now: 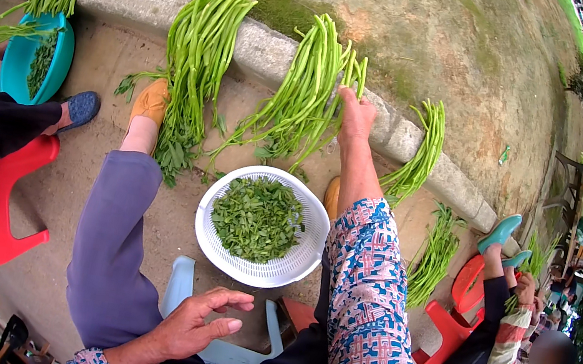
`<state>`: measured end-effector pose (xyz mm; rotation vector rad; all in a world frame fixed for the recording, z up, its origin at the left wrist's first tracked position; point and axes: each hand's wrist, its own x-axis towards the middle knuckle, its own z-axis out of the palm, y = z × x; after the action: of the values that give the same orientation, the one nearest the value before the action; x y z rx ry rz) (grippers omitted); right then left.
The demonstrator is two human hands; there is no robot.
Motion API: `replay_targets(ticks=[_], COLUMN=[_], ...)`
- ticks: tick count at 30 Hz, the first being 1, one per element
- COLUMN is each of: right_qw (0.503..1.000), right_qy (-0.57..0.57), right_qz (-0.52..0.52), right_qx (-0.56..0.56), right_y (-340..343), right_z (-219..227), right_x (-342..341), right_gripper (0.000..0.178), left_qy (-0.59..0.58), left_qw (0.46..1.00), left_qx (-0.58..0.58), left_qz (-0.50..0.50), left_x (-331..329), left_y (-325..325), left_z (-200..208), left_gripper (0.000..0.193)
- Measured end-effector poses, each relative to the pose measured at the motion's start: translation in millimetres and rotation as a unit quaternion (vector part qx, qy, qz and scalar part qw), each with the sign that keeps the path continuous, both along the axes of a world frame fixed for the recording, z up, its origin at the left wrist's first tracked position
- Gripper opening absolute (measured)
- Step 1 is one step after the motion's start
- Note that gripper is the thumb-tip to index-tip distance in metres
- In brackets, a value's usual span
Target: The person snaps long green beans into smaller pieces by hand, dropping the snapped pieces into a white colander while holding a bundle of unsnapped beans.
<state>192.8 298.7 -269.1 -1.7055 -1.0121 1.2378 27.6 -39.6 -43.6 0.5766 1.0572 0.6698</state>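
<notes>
Scene: a long stone curb (267, 53) runs across the paved ground, with several bundles of long green stalks leaning against it. The largest bundle (202, 49) stands left of centre. A second bundle (307, 91) stands beside it, and smaller ones lie further right.

Container: a white perforated basket (214, 242) sits on the ground between the seated person's legs. Its floor is covered with plucked green leaves (257, 219), well below the rim.

Hands: the right hand (355, 119) is extended to the second bundle, fingers closed on its upper stalks. The left hand (200, 322) rests on the thigh, fingers loosely spread, holding nothing.

Progress, as judged: a part is plucked; most bundles appear untouched.
</notes>
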Motion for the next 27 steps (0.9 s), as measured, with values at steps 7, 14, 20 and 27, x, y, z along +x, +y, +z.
replay_targets(ticks=[7, 14, 20, 27], right_qw=[0.911, 0.873, 0.996, 0.990], right_qy=[-0.392, -0.447, -0.059, 0.117], right_qz=[0.128, 0.195, 0.068, 0.076], right_qx=[-0.004, -0.012, -0.005, 0.010], right_y=[-4.8, 4.6, 11.3, -19.2], right_z=[21.3, 27.6, 26.0, 136.9], right_x=[-2.2, -1.6, 53.9, 78.8], right_gripper=[0.027, 0.029, 0.014, 0.004], left_qy=[0.005, 0.003, -0.001, -0.012], left_qw=[1.000, 1.000, 1.000, 0.996], left_qx=[-0.007, -0.007, 0.002, 0.006], left_qz=[0.001, 0.006, 0.022, 0.087], left_x=[-0.8, -1.4, -1.5, -1.1], left_y=[1.2, -0.2, -3.2, -11.4], left_z=[2.3, 2.8, 0.7, 0.8], left_gripper=[0.040, 0.041, 0.041, 0.041])
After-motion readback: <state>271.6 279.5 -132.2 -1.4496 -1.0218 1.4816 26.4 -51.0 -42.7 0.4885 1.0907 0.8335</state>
